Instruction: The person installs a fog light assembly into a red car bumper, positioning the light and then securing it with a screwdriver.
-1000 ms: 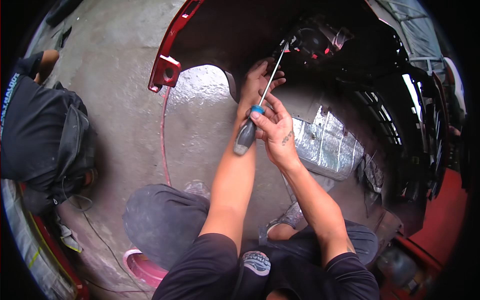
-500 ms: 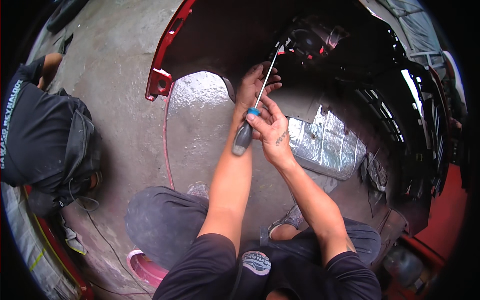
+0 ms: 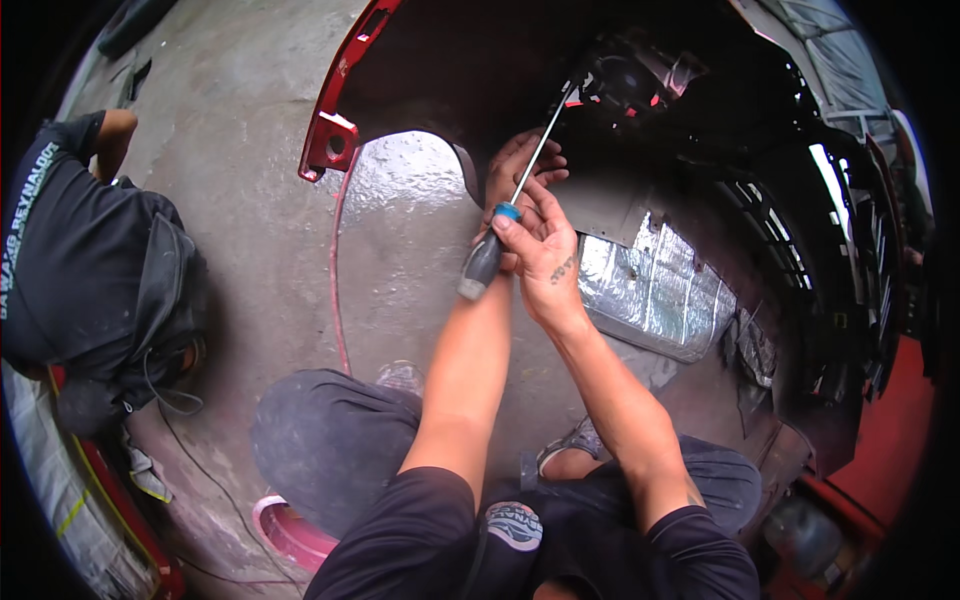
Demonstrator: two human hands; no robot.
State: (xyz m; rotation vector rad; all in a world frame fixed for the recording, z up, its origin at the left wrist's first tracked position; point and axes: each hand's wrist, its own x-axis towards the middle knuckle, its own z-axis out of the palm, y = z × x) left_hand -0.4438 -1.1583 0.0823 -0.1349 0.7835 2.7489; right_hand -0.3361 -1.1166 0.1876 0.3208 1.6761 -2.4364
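A long screwdriver (image 3: 482,262) with a dark grey handle and blue collar slants up and away, its thin shaft reaching into the dark inside of a red car bumper (image 3: 332,140). Its handle lies in the fingers of my right hand (image 3: 548,255), thumb along the collar. Just beyond, my left hand (image 3: 508,172) is behind the shaft, fingers loosely bent and apart, with nothing seen in it. Near the shaft's tip is a dark round part (image 3: 625,82) with small red pieces around it; what the tip touches is too dark to tell.
A silver foil-covered panel (image 3: 655,285) lies on the floor to the right. A red hose (image 3: 338,270) runs down left of my arms. A co-worker in dark clothes (image 3: 90,260) crouches at far left. Between my knee and the hose's end sits a pink basin (image 3: 290,530).
My right hand and the screwdriver have shifted slightly up, the tip a little to the right. My left hand's fingers are more bent. The view has moved slightly.
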